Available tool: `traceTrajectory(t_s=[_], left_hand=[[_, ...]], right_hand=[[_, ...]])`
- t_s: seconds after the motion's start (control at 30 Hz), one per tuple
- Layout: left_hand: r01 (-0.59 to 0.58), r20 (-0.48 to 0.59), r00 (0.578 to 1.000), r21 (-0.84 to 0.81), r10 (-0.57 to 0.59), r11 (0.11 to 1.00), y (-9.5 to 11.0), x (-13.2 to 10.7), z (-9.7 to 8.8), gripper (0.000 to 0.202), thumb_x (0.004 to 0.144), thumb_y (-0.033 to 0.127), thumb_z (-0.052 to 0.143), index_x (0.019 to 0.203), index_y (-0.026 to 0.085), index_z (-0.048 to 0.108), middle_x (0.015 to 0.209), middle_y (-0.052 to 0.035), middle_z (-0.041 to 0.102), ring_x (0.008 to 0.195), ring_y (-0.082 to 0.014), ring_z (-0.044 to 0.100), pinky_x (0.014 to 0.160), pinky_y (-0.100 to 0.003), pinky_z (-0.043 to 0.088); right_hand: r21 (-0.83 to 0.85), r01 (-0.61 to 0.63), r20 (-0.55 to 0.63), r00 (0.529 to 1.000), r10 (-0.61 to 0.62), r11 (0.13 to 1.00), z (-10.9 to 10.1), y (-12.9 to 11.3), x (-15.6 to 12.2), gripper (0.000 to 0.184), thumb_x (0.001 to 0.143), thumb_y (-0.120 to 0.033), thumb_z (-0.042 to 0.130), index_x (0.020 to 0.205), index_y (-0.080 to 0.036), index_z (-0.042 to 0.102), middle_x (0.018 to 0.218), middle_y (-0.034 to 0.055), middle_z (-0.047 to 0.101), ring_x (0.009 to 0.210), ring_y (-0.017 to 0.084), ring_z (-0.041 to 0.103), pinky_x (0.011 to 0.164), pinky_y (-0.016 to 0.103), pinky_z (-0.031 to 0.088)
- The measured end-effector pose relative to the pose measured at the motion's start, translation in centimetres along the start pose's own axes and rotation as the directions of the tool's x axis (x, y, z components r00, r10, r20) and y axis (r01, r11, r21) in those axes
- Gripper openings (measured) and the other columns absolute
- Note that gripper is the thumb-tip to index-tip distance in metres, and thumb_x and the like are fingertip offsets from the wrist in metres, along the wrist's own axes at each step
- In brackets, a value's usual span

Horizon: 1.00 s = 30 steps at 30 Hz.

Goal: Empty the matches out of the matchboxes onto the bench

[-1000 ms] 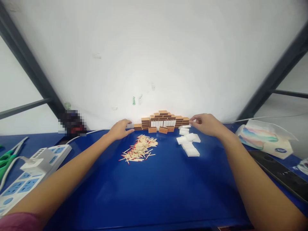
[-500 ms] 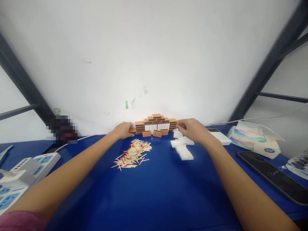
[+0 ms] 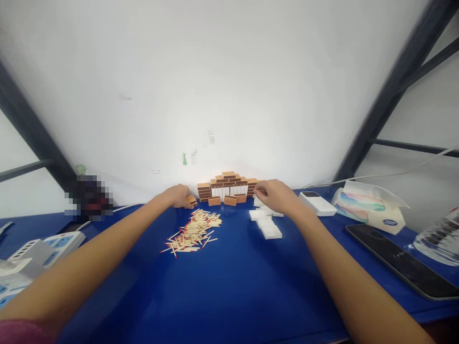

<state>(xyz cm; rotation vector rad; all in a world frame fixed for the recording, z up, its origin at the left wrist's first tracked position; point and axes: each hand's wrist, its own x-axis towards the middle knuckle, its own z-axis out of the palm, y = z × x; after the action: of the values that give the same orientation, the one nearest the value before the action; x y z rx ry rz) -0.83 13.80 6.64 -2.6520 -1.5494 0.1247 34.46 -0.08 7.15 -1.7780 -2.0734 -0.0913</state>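
Note:
My left hand (image 3: 178, 196) is closed on a matchbox (image 3: 192, 200) just left of the stacked matchboxes (image 3: 204, 191). This box is turned at an angle and apart from the stack. White matchbox trays (image 3: 234, 190) stand upright in the middle of the stack, with a few orange matchboxes (image 3: 214, 201) on edge in front. My right hand (image 3: 275, 196) is at the stack's right end, fingertips pinched together; what they hold, if anything, is hidden. Below it lie several white trays (image 3: 269, 228). A heap of red-tipped matches (image 3: 193, 231) is spread between my forearms.
The blue table (image 3: 229, 286) meets a white wall behind the stack. To the right are a white device (image 3: 318, 204), a tissue pack (image 3: 373, 208), a black phone (image 3: 401, 260) and a clear bottle (image 3: 439, 239). A power strip (image 3: 60, 243) lies at the left.
My left hand has drawn its matchbox away from the stack's left end and turned it. My right hand has shifted slightly towards the front of the stack's right end. The view has moved a little.

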Motion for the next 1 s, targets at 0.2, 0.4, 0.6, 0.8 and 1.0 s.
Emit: traceTrajectory(t_s=[0.2, 0.4, 0.6, 0.8, 1.0], left_hand=[[-0.016, -0.103, 0.995, -0.204, -0.005, 0.979, -1.0, -6.0, -2.4, 0.046, 0.077, 0.064, 0.075, 0.088, 0.02, 0.075, 0.084, -0.0077, 0.078, 0.073, -0.0234, 0.069, 0.063, -0.031, 0.042], [-0.159, -0.21, 0.972, -0.281, 0.101, 0.947, 2.3, -14.3, -1.9, 0.048, 0.083, 0.066, 0.075, 0.097, 0.021, 0.077, 0.088, -0.0066, 0.076, 0.075, -0.0216, 0.066, 0.066, -0.031, 0.043], [0.03, -0.053, 0.997, -0.28, -0.047, 0.959, -1.0, -15.6, -0.4, 0.048, 0.078, 0.069, 0.078, 0.085, 0.022, 0.076, 0.074, -0.0032, 0.072, 0.062, -0.0204, 0.061, 0.056, -0.031, 0.036], [0.04, -0.011, 0.999, -0.272, -0.045, 0.961, -3.4, -14.8, 1.4, 0.038, 0.081, 0.06, 0.075, 0.082, 0.022, 0.076, 0.076, -0.0044, 0.074, 0.066, -0.0214, 0.064, 0.06, -0.031, 0.038], [-0.238, -0.448, 0.892, -0.354, 0.059, 0.904, 3.3, -15.3, 2.7, 0.045, 0.096, 0.065, 0.069, 0.111, 0.024, 0.08, 0.091, -0.0063, 0.075, 0.076, -0.0202, 0.065, 0.071, -0.032, 0.049]], right_hand=[[0.241, 0.156, -0.051, 0.988, -0.148, 0.958, 1.5, -2.2, -0.1, 0.031, 0.103, -0.032, 0.054, 0.08, -0.02, 0.07, 0.072, 0.0045, 0.069, 0.066, 0.018, 0.057, 0.063, 0.031, 0.035], [0.441, 0.341, 0.02, 0.921, -0.389, 0.83, 4.4, -8.9, -2.4, 0.018, 0.103, -0.035, 0.065, 0.099, -0.022, 0.077, 0.085, 0.0058, 0.077, 0.074, 0.019, 0.063, 0.066, 0.032, 0.038], [0.264, 0.344, 0.006, 0.934, -0.358, 0.901, 4.4, -8.2, -2.2, 0.025, 0.105, -0.03, 0.059, 0.085, -0.02, 0.07, 0.083, 0.0056, 0.073, 0.07, 0.017, 0.058, 0.065, 0.031, 0.033], [0.173, 0.265, 0.014, 0.962, -0.271, 0.949, 5.3, -4.5, -0.8, 0.031, 0.104, -0.032, 0.053, 0.079, -0.021, 0.067, 0.08, 0.0076, 0.072, 0.072, 0.02, 0.061, 0.066, 0.032, 0.035], [0.815, -0.01, 0.084, 0.991, -0.101, 0.58, 6.3, -9.5, -2.6, 0.036, 0.099, -0.058, 0.061, 0.099, -0.023, 0.07, 0.083, 0.005, 0.072, 0.063, 0.019, 0.063, 0.051, 0.031, 0.048]])
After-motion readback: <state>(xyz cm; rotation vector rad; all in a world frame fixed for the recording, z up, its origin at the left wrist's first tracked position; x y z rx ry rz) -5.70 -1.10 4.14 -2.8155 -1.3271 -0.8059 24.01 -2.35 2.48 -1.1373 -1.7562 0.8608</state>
